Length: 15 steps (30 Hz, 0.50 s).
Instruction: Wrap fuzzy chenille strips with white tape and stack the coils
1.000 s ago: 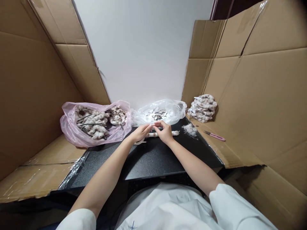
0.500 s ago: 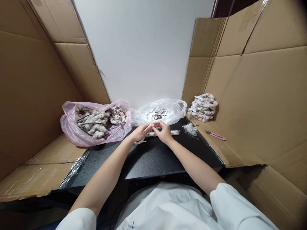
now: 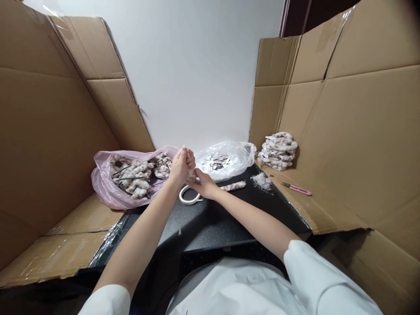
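Observation:
My left hand (image 3: 182, 167) is raised in a fist around a pale furry strip (image 3: 191, 174), mostly hidden by the fingers. Just below it, my right hand (image 3: 204, 184) closes its fingers on the strip's lower part. Behind my right wrist a brown-and-white furry strip (image 3: 234, 186) lies on the black tabletop (image 3: 210, 223); whether it joins the held piece is hidden. A roll of off-white tape (image 3: 188, 202) lies flat beneath my hands, its free end sticking out to the right.
On the left, a pink plastic bag (image 3: 103, 186) holds furry strips and dark rods. A clear bag (image 3: 241, 162) of small flat pieces stands behind my hands. To the right are stacked furry loops (image 3: 278, 151), loose fluff (image 3: 261, 181) and pink thread snips (image 3: 297, 189). Cardboard walls (image 3: 357, 144) flank the table.
Both hands have moved left and my left hand has risen, curling into a fist around the furry strip. The tape roll now shows almost whole.

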Each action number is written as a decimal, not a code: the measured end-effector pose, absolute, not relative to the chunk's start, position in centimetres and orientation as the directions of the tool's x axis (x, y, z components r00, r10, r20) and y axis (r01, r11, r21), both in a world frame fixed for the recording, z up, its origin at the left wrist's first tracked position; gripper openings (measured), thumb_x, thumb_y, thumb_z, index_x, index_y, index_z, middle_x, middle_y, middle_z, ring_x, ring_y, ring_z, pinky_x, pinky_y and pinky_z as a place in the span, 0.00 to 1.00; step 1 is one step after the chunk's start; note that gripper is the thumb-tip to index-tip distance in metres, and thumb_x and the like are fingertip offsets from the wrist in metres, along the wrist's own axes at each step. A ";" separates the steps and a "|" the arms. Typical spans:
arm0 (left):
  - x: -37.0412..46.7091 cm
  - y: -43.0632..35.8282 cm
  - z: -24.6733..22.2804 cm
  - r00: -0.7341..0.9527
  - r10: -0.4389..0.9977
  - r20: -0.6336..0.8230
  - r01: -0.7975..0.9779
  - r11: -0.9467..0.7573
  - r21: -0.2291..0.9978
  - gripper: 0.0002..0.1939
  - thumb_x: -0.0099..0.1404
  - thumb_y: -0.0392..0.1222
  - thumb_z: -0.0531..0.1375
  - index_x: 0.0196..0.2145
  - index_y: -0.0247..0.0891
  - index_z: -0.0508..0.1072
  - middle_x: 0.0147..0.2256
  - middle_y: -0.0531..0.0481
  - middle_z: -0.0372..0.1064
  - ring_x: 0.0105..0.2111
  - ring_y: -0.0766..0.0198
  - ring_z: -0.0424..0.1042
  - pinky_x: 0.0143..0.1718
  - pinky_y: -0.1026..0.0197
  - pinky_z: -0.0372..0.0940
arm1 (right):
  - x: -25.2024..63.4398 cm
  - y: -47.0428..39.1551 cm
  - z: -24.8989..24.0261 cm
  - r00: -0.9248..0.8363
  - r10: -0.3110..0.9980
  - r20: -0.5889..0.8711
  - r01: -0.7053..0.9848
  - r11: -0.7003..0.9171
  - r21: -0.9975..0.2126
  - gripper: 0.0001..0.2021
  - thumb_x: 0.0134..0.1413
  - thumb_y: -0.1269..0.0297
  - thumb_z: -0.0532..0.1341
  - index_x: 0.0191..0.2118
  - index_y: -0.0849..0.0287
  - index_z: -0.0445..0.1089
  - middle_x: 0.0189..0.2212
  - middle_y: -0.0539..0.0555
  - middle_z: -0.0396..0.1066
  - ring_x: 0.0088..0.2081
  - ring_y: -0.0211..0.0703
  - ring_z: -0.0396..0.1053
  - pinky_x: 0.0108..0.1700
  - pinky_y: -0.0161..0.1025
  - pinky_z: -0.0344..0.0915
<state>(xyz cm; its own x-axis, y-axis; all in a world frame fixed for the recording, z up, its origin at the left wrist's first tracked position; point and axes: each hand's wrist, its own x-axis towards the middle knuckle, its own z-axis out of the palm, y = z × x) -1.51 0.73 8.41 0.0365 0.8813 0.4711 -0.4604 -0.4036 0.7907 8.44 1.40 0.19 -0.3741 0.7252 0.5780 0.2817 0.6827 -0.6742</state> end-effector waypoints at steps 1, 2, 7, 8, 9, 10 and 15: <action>-1.5 0.4 9.9 0.021 0.879 0.477 -0.475 -0.411 0.778 0.22 0.65 0.51 0.57 0.20 0.37 0.56 0.16 0.61 0.39 0.13 0.76 0.41 0.13 0.72 0.42 | 8.0 1.6 1.0 -0.383 0.710 0.591 0.277 0.699 -0.659 0.09 0.58 0.64 0.56 0.45 0.56 0.66 0.32 0.52 0.73 0.35 0.43 0.72 0.38 0.38 0.66; -1.6 0.0 11.4 -0.004 0.874 0.487 -0.493 -0.425 0.759 0.22 0.67 0.50 0.55 0.20 0.37 0.55 0.16 0.61 0.38 0.13 0.76 0.41 0.13 0.72 0.41 | 7.8 1.9 1.7 -0.378 0.693 0.615 0.285 0.718 -0.634 0.09 0.61 0.65 0.52 0.44 0.56 0.67 0.29 0.51 0.73 0.33 0.42 0.72 0.36 0.37 0.65; -5.2 -2.5 19.4 -0.243 0.815 0.527 -0.562 -0.561 0.608 0.22 0.74 0.46 0.37 0.23 0.39 0.49 0.19 0.59 0.30 0.13 0.76 0.36 0.16 0.71 0.32 | 11.6 3.1 3.0 -0.378 0.653 0.657 0.448 0.749 -0.487 0.09 0.62 0.64 0.52 0.43 0.54 0.68 0.29 0.52 0.74 0.33 0.46 0.72 0.34 0.36 0.62; -6.4 -3.0 20.5 -0.290 0.782 0.552 -0.550 -0.608 0.573 0.22 0.75 0.46 0.35 0.23 0.39 0.48 0.19 0.58 0.29 0.13 0.77 0.35 0.18 0.72 0.31 | 12.9 3.2 2.9 -0.391 0.658 0.643 0.483 0.742 -0.465 0.09 0.62 0.63 0.53 0.42 0.54 0.69 0.29 0.52 0.75 0.33 0.47 0.72 0.34 0.36 0.61; -7.7 -3.5 21.3 -0.313 0.750 0.583 -0.531 -0.647 0.546 0.22 0.74 0.47 0.34 0.23 0.38 0.48 0.20 0.58 0.29 0.14 0.79 0.35 0.20 0.73 0.31 | 14.1 3.2 2.7 -0.407 0.663 0.629 0.516 0.735 -0.440 0.08 0.62 0.63 0.53 0.41 0.54 0.69 0.29 0.52 0.75 0.33 0.47 0.71 0.34 0.36 0.61; -8.9 -3.8 21.8 -0.325 0.734 0.596 -0.514 -0.666 0.540 0.22 0.74 0.47 0.34 0.23 0.38 0.48 0.20 0.58 0.29 0.15 0.80 0.34 0.22 0.73 0.31 | 15.3 3.0 2.4 -0.422 0.669 0.612 0.553 0.725 -0.411 0.07 0.62 0.64 0.53 0.40 0.54 0.68 0.28 0.53 0.74 0.32 0.47 0.71 0.33 0.36 0.60; -13.6 -3.7 20.5 -0.397 0.723 0.566 -0.514 -0.686 0.515 0.22 0.73 0.48 0.36 0.23 0.38 0.50 0.19 0.59 0.31 0.14 0.78 0.34 0.21 0.72 0.28 | 18.3 0.9 0.9 -0.545 0.697 0.465 0.661 0.699 -0.273 0.08 0.63 0.65 0.50 0.41 0.57 0.66 0.30 0.55 0.74 0.31 0.47 0.70 0.32 0.36 0.56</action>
